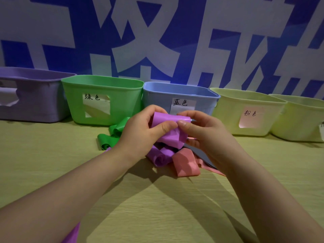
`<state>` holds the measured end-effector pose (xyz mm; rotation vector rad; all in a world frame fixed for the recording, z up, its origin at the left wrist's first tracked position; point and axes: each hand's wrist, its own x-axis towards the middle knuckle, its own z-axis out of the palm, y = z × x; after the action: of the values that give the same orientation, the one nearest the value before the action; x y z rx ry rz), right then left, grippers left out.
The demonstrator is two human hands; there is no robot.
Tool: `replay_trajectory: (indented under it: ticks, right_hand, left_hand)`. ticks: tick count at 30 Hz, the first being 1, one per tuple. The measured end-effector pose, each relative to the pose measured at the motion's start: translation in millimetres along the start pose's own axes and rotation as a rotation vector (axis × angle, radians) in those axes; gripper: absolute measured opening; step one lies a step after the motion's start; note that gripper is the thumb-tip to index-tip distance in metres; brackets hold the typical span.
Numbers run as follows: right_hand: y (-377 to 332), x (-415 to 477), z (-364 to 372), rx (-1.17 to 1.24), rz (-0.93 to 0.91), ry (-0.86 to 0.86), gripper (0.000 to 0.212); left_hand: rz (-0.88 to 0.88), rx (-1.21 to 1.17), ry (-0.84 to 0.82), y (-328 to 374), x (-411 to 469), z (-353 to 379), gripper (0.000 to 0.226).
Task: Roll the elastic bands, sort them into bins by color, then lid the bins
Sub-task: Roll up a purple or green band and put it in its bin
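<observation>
At the near edge of the table (175,216), toward its left corner, a tail of purple strip (71,234) runs out of view under the left forearm. It may be the same band that is held, but I cannot tell.

Mid-table lies the loose pile: a pink band (185,163) nearest, a part-curled purple band (158,157) touching it on the left, a dark blue-grey band (201,154) half hidden under the right wrist, and green bands (112,135) further left.

Just above the pile, both hands work the held purple band (170,128). The left hand (140,134) has its grip closed on the band's left end, thumb on top. The right hand (205,135) pinches the right end, thumb meeting the left thumb. The top is wound into a tube and slack hangs below.

The band looks thin, light, limp and smooth, so it will likely spring open. Hold the rolled core at both ends, thumbs on the seam.

Along the far edge stand open bins: purple bin (40,106), green bin (126,106), blue bin (157,100) and two pale yellow bins (226,116). No lids are in view.
</observation>
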<state>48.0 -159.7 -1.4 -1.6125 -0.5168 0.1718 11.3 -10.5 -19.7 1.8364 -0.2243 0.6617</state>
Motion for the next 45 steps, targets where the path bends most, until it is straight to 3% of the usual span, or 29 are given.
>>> replay_trajectory:
  ticks: [6, 14, 19, 23, 28, 32, 45]
  right_hand:
    - [1, 0, -3, -0.025, -0.007, 0.014, 0.007]
    - [1, -2, 1, -0.088, 0.018, 0.003, 0.019]
    - [0, 0, 2, -0.165, 0.037, 0.016, 0.035]
    - [1, 0, 3, -0.201, 0.064, 0.034, 0.041]
    - [-2, -3, 5, -0.088, 0.088, 0.018, 0.039]
    - [-3, -6, 6, 0.008, -0.020, -0.074, 0.056]
    - [3, -1, 6, 0.093, -0.200, -0.080, 0.023]
  left_hand:
    - [0.025, -0.047, -0.062, -7, 1, 1, 0.054]
    - [0.122, 0.178, 0.078, -9, -1, 2, 0.032]
    - [0.185, 0.268, 0.097, -6, -1, 0, 0.028]
    - [0.222, 0.340, 0.137, -4, -2, -1, 0.040]
    - [0.250, 0.378, 0.164, -5, 0, -6, 0.051]
    - [0.192, 0.354, 0.225, -9, 4, -7, 0.051]
    - [0.156, 0.234, 0.212, -10, 4, -4, 0.066]
